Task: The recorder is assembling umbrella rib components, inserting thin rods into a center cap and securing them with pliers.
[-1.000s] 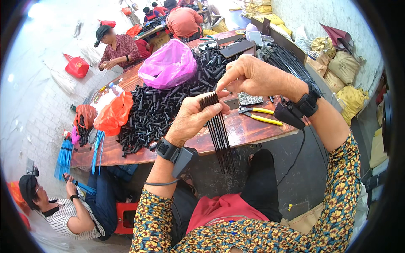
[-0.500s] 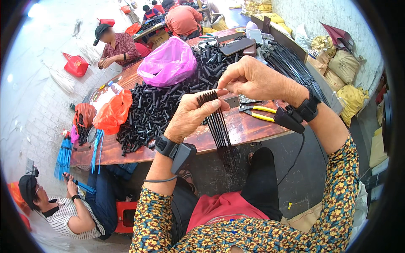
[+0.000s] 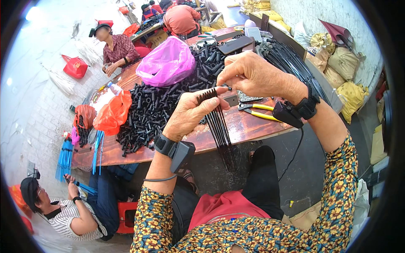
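Observation:
My left hand (image 3: pixel 185 114) is closed around a bundle of thin black rods (image 3: pixel 223 137), thumb in front and fingers behind. Their upper ends stand side by side in a row above the thumb, and the lower ends hang down past the table edge. Just above and to the right of that row, my right hand (image 3: pixel 259 76) is closed in a pinch. What its fingertips hold is too small to make out. Yellow-handled pliers (image 3: pixel 262 111) lie on the table below my right wrist.
Black tubular pieces (image 3: pixel 154 107) are heaped on the wooden table (image 3: pixel 126 157), with a pink plastic bag (image 3: pixel 166 63) on top. Long black rods (image 3: pixel 295 61) lie at the right. One co-worker (image 3: pixel 118 48) is across the table, another (image 3: pixel 71 215) sits at left with blue rods.
My right hand has shifted slightly up and left by the rod ends. The left hand keeps its hold on the bundle. The co-worker across the table has raised their head.

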The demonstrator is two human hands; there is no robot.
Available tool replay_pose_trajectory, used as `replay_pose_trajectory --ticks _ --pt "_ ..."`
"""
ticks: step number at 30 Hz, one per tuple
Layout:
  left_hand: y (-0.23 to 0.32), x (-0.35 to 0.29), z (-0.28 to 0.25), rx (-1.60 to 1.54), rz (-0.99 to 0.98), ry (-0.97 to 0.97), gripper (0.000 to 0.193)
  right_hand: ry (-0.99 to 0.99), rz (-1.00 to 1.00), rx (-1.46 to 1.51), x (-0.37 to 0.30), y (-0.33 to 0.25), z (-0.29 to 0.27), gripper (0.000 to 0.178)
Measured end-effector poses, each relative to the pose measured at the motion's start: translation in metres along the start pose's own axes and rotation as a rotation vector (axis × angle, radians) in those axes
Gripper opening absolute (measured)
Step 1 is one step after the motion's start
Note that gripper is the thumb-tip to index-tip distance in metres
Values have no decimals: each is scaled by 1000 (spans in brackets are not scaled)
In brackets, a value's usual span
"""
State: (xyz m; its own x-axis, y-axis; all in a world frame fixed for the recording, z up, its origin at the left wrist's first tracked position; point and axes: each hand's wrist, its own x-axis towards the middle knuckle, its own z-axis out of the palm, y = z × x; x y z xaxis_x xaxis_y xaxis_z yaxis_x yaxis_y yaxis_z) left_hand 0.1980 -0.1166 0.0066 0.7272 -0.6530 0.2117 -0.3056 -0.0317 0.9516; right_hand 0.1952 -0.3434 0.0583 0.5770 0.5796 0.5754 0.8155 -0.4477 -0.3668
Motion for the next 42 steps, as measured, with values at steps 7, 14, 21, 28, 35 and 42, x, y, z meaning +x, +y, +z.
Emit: replay_pose_trajectory --ticks 7,14,21,28,35,42 --pt "-1 1 -1 15 5 -35 36 -1 34 353 1 7 12 20" --pt "-5 -5 9 -117 -5 7 33 34 182 266 -4 -9 14 23" --pt "-1 -2 14 -75 -40 44 20 221 8 54 -4 -20 25 20" --pt "-13 5 10 -373 104 55 23 -408 433 340 -36 31 22 38" --pt "-8 1 14 -454 85 24 15 -508 393 479 -37 12 102 51" --pt "-28 2 -6 -432 103 -127 66 -495 329 528 -40 20 117 25"
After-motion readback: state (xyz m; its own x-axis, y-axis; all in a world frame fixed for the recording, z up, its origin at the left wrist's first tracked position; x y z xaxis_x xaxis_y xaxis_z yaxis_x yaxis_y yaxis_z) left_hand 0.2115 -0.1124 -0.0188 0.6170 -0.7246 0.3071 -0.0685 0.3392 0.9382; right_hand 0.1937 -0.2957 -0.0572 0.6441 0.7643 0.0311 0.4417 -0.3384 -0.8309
